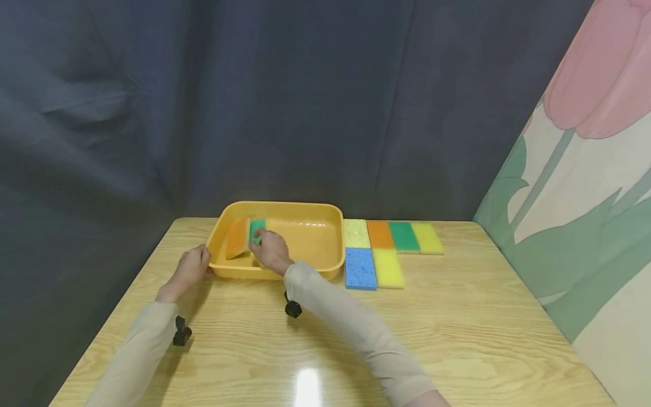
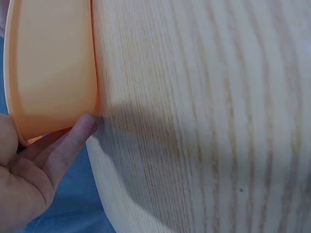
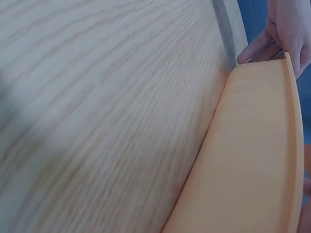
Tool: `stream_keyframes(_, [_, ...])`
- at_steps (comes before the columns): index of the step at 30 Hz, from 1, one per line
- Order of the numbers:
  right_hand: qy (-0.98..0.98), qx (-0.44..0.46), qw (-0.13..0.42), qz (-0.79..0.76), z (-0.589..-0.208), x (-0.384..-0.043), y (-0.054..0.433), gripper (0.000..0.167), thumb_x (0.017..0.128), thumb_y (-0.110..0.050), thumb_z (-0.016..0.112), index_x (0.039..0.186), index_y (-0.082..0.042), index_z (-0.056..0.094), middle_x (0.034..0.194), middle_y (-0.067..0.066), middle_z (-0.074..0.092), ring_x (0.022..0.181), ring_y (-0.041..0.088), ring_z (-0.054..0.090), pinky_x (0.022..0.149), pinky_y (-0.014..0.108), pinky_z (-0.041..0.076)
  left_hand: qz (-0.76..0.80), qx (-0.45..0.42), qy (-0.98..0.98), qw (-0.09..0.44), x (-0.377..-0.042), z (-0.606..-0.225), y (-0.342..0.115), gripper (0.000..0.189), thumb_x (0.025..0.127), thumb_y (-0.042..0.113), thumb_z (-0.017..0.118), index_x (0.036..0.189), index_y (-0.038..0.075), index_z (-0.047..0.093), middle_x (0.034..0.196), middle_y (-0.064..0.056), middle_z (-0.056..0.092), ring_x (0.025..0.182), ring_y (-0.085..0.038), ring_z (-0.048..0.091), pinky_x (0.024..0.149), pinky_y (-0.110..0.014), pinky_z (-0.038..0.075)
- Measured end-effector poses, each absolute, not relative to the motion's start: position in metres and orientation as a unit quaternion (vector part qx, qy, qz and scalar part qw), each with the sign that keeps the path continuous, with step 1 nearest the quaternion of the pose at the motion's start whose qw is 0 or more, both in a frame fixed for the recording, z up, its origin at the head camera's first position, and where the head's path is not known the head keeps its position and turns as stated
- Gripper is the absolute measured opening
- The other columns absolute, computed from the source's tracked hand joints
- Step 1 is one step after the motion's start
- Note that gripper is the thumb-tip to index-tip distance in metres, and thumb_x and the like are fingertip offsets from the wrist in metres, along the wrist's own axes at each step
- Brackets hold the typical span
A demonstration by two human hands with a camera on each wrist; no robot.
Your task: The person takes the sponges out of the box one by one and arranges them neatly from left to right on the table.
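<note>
A yellow-orange plastic basin (image 1: 305,211) stands at the back of the table. At its left end, my left hand (image 1: 191,264) grips the rim, thumb over the edge and fingers along the outer wall, as the left wrist view shows. My right hand (image 1: 272,251) reaches over the front wall into the basin and pinches a green sponge (image 1: 257,224), partly covered by the fingers. Beside it, an orange sponge (image 1: 237,238) stands tilted near the basin's left wall. In the right wrist view, the basin's wall (image 3: 252,136) hides most of the right hand.
Right of the basin, several sponges lie flat side by side: pale yellow (image 1: 357,233), orange (image 1: 380,234), green (image 1: 404,236) and yellow (image 1: 427,238) behind, blue (image 1: 360,268) and yellow (image 1: 389,268) in front. A dark curtain (image 1: 305,102) hangs behind the wooden table (image 1: 458,328).
</note>
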State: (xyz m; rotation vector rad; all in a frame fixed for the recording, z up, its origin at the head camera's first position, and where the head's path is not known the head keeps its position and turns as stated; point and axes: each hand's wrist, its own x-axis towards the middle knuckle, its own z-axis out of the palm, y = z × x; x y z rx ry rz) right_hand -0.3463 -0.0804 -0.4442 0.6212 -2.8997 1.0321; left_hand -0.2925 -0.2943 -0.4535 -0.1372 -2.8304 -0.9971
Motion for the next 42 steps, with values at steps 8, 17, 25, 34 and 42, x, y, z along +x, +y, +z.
stream_keyframes(8, [-0.934, 0.246, -0.006, 0.259, -0.4514, -0.3464, -0.0840, 0.040, 0.104, -0.030, 0.051, 0.143, -0.021, 0.052, 0.114, 0.006, 0.065, 0.049, 0.010, 0.040, 0.042, 0.022, 0.036, -0.319, -0.046, -0.943, 0.079, -0.2907, -0.4535, -0.2896, 0.032, 0.105, 0.005, 0.028, 0.079, -0.001, 0.046, 0.067, -0.011, 0.051, 0.067, -0.028, 0.061, 0.056, -0.037, 0.053])
stream_keyframes(17, [-0.939, 0.265, -0.024, 0.219, -0.4518, -0.3458, -0.0823, 0.042, 0.105, -0.033, 0.047, 0.146, -0.027, 0.049, 0.128, 0.009, 0.059, 0.056, 0.012, 0.041, 0.043, 0.023, 0.037, -0.331, -0.046, -0.940, 0.072, -0.2911, -0.4534, -0.2863, 0.030, 0.105, 0.005, 0.030, 0.082, -0.002, 0.047, 0.072, -0.014, 0.056, 0.071, -0.028, 0.065, 0.057, -0.035, 0.056])
stream_keyframes(25, [-0.937, 0.286, -0.045, 0.195, -0.4521, -0.3472, -0.0833, 0.040, 0.107, -0.032, 0.041, 0.146, -0.029, 0.049, 0.143, 0.009, 0.051, 0.066, 0.013, 0.047, 0.040, 0.021, 0.033, -0.330, -0.050, -0.940, 0.067, -0.2909, -0.4520, -0.2871, 0.032, 0.106, 0.007, 0.028, 0.084, -0.003, 0.048, 0.072, -0.015, 0.057, 0.070, -0.033, 0.066, 0.057, -0.037, 0.056])
stream_keyframes(34, [-0.933, 0.287, -0.053, 0.210, -0.4505, -0.3462, -0.0828, 0.037, 0.106, -0.030, 0.046, 0.141, -0.024, 0.056, 0.141, 0.001, 0.055, 0.125, 0.019, 0.054, 0.072, 0.023, 0.053, -0.337, -0.042, -0.939, 0.054, -0.2921, -0.4549, -0.2878, 0.032, 0.106, 0.008, 0.028, 0.088, -0.006, 0.050, 0.077, -0.018, 0.060, 0.074, -0.034, 0.067, 0.059, -0.039, 0.059])
stream_keyframes(42, [-0.924, 0.263, -0.047, 0.272, -0.4475, -0.3454, -0.0813, 0.031, 0.103, -0.030, 0.055, 0.129, -0.017, 0.064, 0.125, 0.003, 0.064, 0.111, 0.016, 0.061, 0.087, 0.024, 0.053, -0.332, -0.043, -0.940, 0.059, -0.2945, -0.4553, -0.2903, 0.034, 0.106, 0.008, 0.027, 0.090, -0.008, 0.052, 0.078, -0.018, 0.060, 0.075, -0.033, 0.066, 0.060, -0.039, 0.058])
